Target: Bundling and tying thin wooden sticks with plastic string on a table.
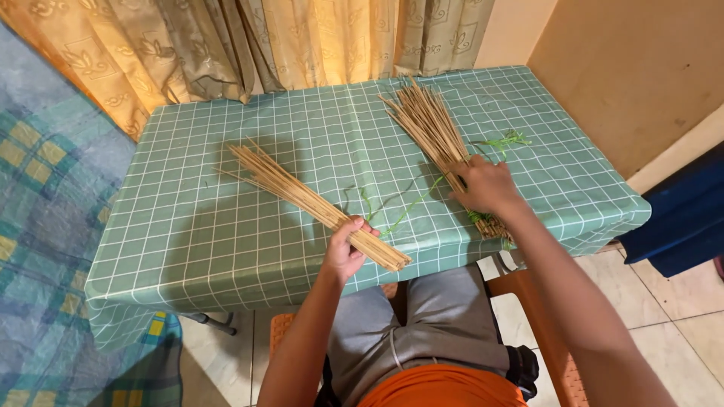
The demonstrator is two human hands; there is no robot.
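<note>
A bundle of thin sticks (302, 196) is clasped near its lower end by the left hand (345, 249), its tips fanned over the green checked tablecloth (188, 226). A second stick bundle (434, 132) is pressed flat on the table by the right hand (486, 185), the fingers seemingly spread over it. Green leaf strips (403, 211) lie between the hands.

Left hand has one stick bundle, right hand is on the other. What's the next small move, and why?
Probably close the right hand on the right bundle and draw it toward the left bundle: the left hand already grips its bundle, while the right only rests on its own, and the bundles lie apart.
</note>
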